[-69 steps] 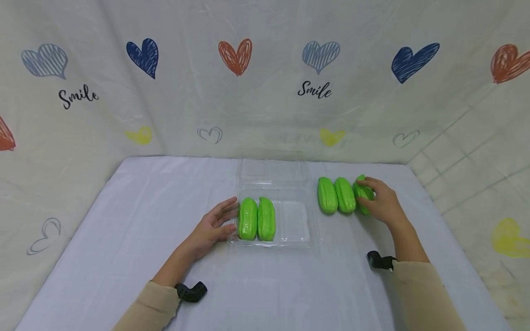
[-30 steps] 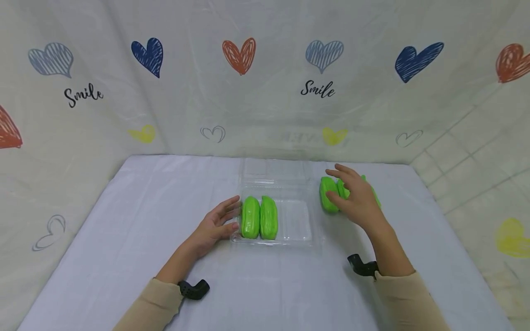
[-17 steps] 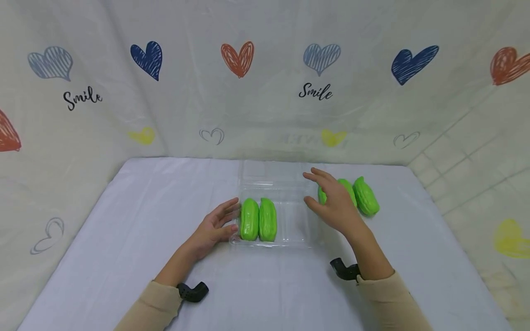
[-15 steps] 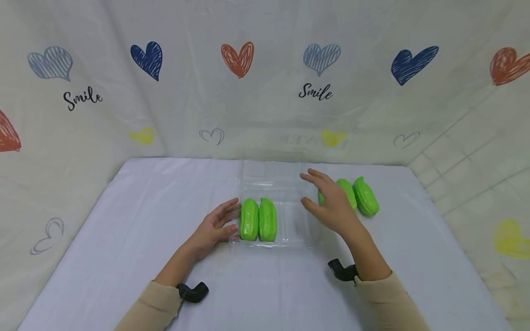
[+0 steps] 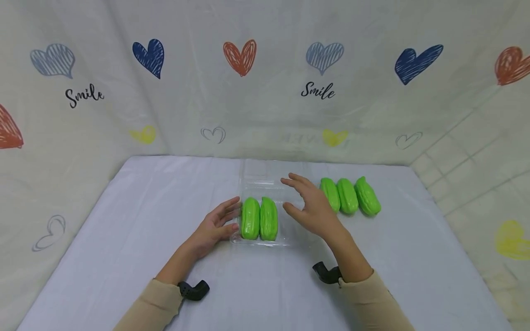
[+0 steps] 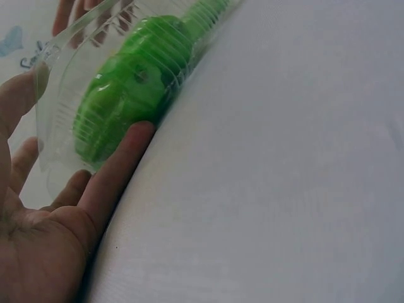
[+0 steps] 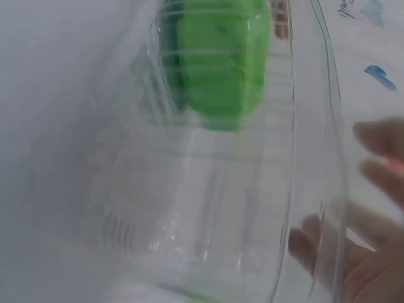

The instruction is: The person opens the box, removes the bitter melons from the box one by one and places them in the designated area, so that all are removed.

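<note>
A clear plastic clamshell box [image 5: 285, 239] lies with its lid [image 5: 262, 172] folded back. Inside, at the left, two glossy bright-green gourd-like pieces [image 5: 250, 218] lie side by side, lengthwise. My left hand [image 5: 211, 230] rests against the box's left wall with relaxed fingers; its fingertips meet the clear plastic in the left wrist view. Above the right part of the box is my right hand [image 5: 310, 207], thumb and fingers spread, holding nothing. The right wrist view shows a green piece [image 7: 224, 63] through the plastic, beyond the box's bare right section.
Right of the box, three similar green pieces [image 5: 348, 196] lie in a row on the white tablecloth [image 5: 256, 289]; my right hand partly covers the nearest. A white curtain [image 5: 182, 101] printed with hearts hangs behind the table.
My right hand has moved off the rightmost green piece and travelled left, over the row, to above the box. That rightmost piece now lies slightly tilted. My left hand has stayed put.
</note>
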A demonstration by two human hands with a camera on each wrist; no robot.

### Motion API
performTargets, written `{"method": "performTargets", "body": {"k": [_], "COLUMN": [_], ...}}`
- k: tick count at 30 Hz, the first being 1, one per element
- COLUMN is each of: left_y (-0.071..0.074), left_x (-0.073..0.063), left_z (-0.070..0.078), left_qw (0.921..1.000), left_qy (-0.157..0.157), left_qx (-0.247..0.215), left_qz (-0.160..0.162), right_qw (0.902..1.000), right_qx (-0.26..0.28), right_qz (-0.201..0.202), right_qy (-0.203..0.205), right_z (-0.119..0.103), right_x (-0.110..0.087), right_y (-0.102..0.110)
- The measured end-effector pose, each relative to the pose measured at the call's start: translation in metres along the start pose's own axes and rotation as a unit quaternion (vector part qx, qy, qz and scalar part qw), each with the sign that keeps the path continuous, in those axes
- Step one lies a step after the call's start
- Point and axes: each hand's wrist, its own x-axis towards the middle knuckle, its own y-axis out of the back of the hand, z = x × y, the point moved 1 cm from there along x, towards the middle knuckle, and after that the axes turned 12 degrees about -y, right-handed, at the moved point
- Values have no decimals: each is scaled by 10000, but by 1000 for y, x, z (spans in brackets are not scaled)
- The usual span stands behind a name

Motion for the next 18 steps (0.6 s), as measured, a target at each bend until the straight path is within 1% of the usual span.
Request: {"method": "performTargets", "body": {"k": [9, 18], "left_y": [0, 0], "left_x": [-1, -1], "left_z": [-1, -1], "left_qw": [10000, 10000], "left_qy": [1, -42], "left_qx": [-13, -40], "left_qz": [15, 7], "right_qw": [9997, 9996], "right_qx": [15, -111], "right_qz": [-227, -253], "right_qy": [-16, 61], "right_z": [-10, -14], "right_x": [0, -1], "right_y": [-13, -21]}}
